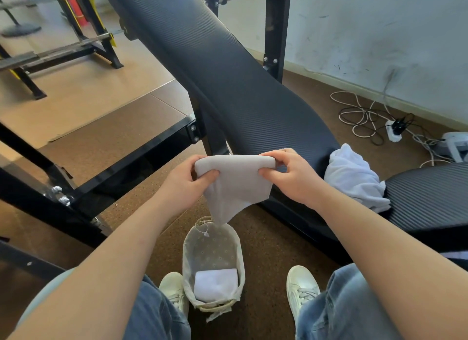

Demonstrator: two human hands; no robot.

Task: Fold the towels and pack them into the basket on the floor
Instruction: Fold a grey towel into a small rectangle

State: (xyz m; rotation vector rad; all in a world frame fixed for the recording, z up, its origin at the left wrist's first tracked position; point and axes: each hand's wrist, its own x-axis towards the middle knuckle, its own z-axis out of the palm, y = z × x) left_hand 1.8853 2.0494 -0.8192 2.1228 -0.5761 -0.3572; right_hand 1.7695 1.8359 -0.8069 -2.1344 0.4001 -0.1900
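Observation:
A folded grey towel (236, 185) hangs in the air between both hands, its lower corner dangling just above the basket. My left hand (186, 182) pinches its left end and my right hand (291, 175) pinches its right end. Below, on the floor between my shoes, stands a fabric-lined basket (190, 243) with a folded white towel (215, 284) lying in its near end. A crumpled white towel (354, 177) lies on the black bench to the right.
A long black padded bench (228, 81) runs diagonally from the top to the right. Its black steel frame (114, 160) crosses the brown floor at left. Cables and a power strip (392, 131) lie by the wall at right. Barbell racks stand at the far left.

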